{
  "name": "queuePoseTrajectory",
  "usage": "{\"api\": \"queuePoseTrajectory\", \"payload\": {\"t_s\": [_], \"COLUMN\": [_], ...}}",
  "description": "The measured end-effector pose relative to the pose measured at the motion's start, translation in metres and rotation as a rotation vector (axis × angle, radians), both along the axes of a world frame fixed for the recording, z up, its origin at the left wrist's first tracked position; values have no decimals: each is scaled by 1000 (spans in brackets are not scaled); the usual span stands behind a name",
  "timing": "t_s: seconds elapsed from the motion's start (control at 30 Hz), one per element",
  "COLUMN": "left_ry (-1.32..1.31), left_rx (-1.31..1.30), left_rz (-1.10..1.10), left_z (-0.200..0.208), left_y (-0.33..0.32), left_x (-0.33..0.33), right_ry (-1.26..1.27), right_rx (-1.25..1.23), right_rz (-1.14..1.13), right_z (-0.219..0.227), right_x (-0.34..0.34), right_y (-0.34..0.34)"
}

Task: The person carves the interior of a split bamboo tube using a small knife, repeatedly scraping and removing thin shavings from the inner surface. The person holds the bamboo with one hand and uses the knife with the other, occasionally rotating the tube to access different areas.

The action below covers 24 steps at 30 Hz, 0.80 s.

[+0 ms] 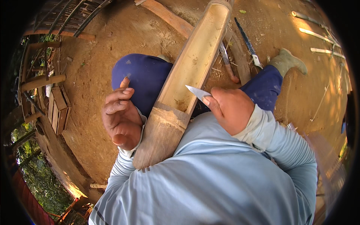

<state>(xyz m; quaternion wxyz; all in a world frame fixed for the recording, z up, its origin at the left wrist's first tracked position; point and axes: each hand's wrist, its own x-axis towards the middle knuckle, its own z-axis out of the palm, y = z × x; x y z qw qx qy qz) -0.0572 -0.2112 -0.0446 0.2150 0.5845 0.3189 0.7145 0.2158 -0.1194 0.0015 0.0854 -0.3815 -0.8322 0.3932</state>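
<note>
A long piece of bamboo [195, 67] lies slantwise across my lap. Its upper side is cut open into a pale trough, with fibre shavings near the closed node end, which rests against my shirt. My right hand [233, 112] is closed round a small knife; the handle is hidden in the fist. The pointed blade [197, 92] reaches over the trough's right edge, the thumb lying along it. Left of the bamboo, my left hand [122, 112] is raised with its palm turned inward. Its fingers are loosely bent and apart, and it holds nothing.
On the dirt floor ahead lie a saw [247, 42] with a pale handle, a wooden-handled tool [226, 62] and a plank [167, 17]. A wooden crate [59, 109] stands left. Several poles [318, 33] lie far right. My boot [288, 62] is right of the saw.
</note>
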Motion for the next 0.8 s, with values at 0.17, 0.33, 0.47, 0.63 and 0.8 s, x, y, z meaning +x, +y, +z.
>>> {"api": "queuePoseTrajectory", "payload": {"t_s": [0.17, 0.33, 0.47, 0.63, 0.8], "left_ry": [-5, 4, -12, 19, 18], "left_rx": [-9, -3, -1, 11, 9], "left_rz": [4, 8, 9, -14, -11], "left_z": [0, 0, 0, -1, 0], "left_y": [-1, -1, -1, -1, -1], "left_x": [1, 1, 2, -1, 1], "right_ry": [-31, -30, -9, -30, 15], "right_rx": [-123, -154, -33, -149, -126], "right_rz": [-3, 96, -45, -32, 31], "right_z": [3, 12, -8, -2, -4], "right_x": [4, 0, 2, 3, 5], "right_y": [-3, -16, 12, 2, -10]}}
